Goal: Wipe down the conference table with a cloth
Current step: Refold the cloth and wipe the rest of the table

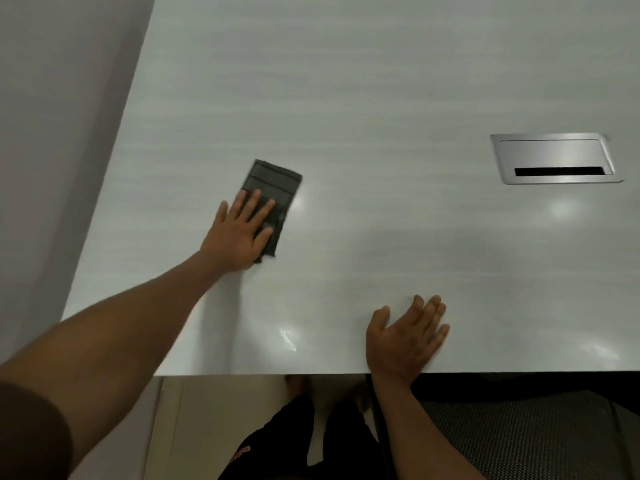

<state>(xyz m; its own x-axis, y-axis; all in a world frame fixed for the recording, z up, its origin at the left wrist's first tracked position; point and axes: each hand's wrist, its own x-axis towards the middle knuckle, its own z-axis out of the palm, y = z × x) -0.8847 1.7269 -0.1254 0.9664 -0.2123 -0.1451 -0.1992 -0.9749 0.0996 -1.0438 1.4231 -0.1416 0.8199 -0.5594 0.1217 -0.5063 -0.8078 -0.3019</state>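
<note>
A pale grey conference table fills most of the view. A dark folded cloth lies flat on it, left of centre. My left hand presses flat on the cloth's near half, fingers spread, arm stretched out from the lower left. My right hand rests palm down on the bare tabletop at the near edge, fingers apart, holding nothing.
A silver cable hatch with a dark slot is set into the table at the right. The table's left edge runs along a grey wall. Below the near edge are my legs in dark trousers, pale floor, and a dark mesh chair.
</note>
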